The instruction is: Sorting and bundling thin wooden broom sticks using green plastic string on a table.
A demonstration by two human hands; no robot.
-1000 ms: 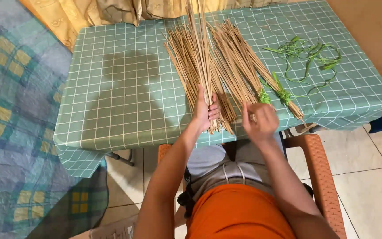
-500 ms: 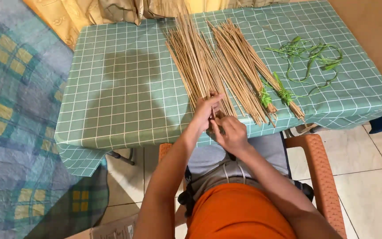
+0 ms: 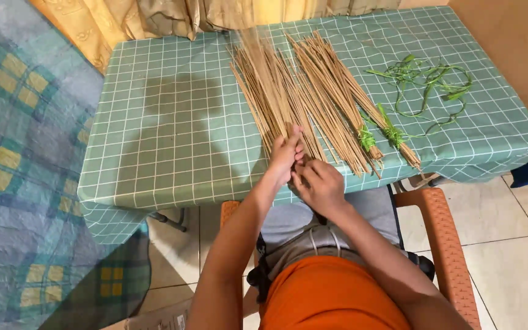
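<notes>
left hand (image 3: pixel 285 156) grips loose sticks (image 3: pixel 270 91) | right hand (image 3: pixel 318 183) touching | table (image 3: pixel 172 122)

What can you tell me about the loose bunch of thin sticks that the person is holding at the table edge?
The loose bunch of sticks is a fan of long, thin, straight tan stalks that look like dried plant ribs. It lies flat on the green checked tablecloth, spread wide at the far end and drawn together at the near edge. There the left hand grips the gathered ends and the right hand meets them. No tie shows on it.
</notes>
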